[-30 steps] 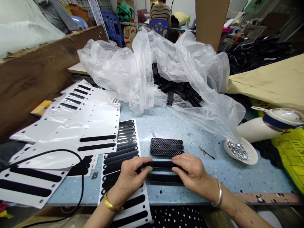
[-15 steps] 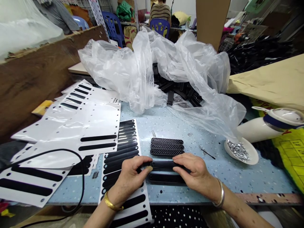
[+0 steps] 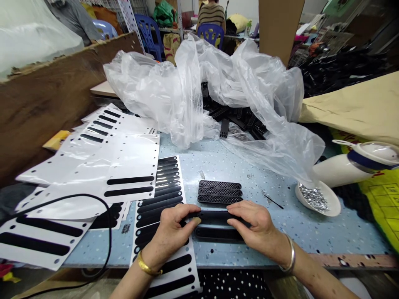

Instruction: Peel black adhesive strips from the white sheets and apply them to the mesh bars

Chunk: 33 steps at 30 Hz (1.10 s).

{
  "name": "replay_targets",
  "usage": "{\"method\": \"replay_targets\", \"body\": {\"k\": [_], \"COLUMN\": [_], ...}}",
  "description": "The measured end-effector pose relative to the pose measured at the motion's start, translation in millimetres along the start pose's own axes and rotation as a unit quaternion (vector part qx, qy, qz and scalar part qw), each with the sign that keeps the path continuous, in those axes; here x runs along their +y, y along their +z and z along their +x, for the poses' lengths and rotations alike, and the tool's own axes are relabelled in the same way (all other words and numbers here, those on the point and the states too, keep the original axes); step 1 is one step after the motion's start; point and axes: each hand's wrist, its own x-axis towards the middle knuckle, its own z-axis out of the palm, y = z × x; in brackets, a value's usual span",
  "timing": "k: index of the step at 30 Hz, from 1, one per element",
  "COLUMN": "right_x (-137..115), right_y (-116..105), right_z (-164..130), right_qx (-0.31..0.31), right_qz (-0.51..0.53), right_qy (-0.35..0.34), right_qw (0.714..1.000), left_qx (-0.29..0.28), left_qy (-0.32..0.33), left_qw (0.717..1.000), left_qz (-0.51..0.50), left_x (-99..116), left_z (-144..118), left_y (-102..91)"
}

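Fingers of both hands pinch one black strip (image 3: 213, 215) low in the centre of the frame: the left hand (image 3: 171, 232) is curled closed on its left end, thumb on top, and the right hand (image 3: 257, 228) is closed over its right end. It reads as the pressing step, with a cover being seated along the strip; the next move seems to call for even pressure end to end, then setting the piece aside.

Just below lies a second smooth strip (image 3: 215, 233), touching the right hand's fingers. Just above, three perforated strips (image 3: 220, 192) lie side by side (so five pieces on the blue table (image 3: 237, 166)).

Left of the hands is a sticker sheet (image 3: 165, 199), with more sheets overlapping beyond. At right sits one white dish (image 3: 333, 205) of small metal bits, and across the upper middle a clear plastic bag (image 3: 193, 83) spills more black parts.
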Motion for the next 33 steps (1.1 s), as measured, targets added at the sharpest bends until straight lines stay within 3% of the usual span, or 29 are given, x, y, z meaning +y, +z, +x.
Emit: {"method": "replay_targets", "body": {"k": [26,33], "right_x": [-1.9,-0.2], "right_y": [4.9,5.4], "right_z": [-3.1,-3.2], "right_qx": [-0.01,-0.017], "right_qz": [-0.02,-0.023], "right_qy": [-0.007,-0.011], "right_qw": [1.0,1.0], "left_qx": [0.005,0.011], "left_qy": [0.0,0.028], "left_qw": [1.0,0.999], "left_qz": [-0.002,-0.043], "left_x": [3.1,0.1], "left_z": [1.3,0.6], "left_y": [0.5,2.2]}}
